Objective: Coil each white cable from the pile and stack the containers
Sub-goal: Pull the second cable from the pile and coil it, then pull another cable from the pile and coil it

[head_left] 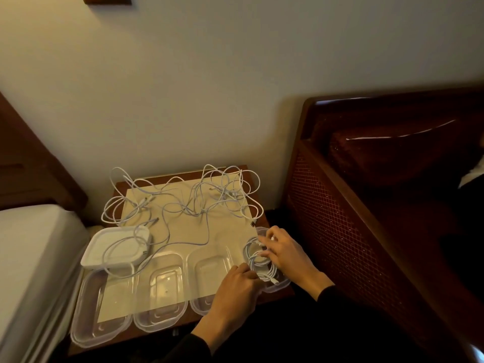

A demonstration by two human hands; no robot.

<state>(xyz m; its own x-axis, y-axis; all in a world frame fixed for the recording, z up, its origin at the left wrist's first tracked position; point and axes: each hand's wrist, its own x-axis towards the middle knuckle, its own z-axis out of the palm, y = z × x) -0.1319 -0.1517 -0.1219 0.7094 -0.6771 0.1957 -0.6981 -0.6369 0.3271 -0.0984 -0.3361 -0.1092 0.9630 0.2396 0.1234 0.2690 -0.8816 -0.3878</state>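
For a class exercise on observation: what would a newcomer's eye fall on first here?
First, the tangle of white cables sprawled across the back of the small table. Next, both hands at the front right: the right hand and left hand hold a coiled cable over a clear container. Three empty containers line the front edge.

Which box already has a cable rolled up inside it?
Look at the small wooden table against the wall. Clear containers line its front edge; go to the rightmost container, beside the dark bed frame. Unlike its neighbours, it holds a coiled cable, with the right hand and left hand on it.
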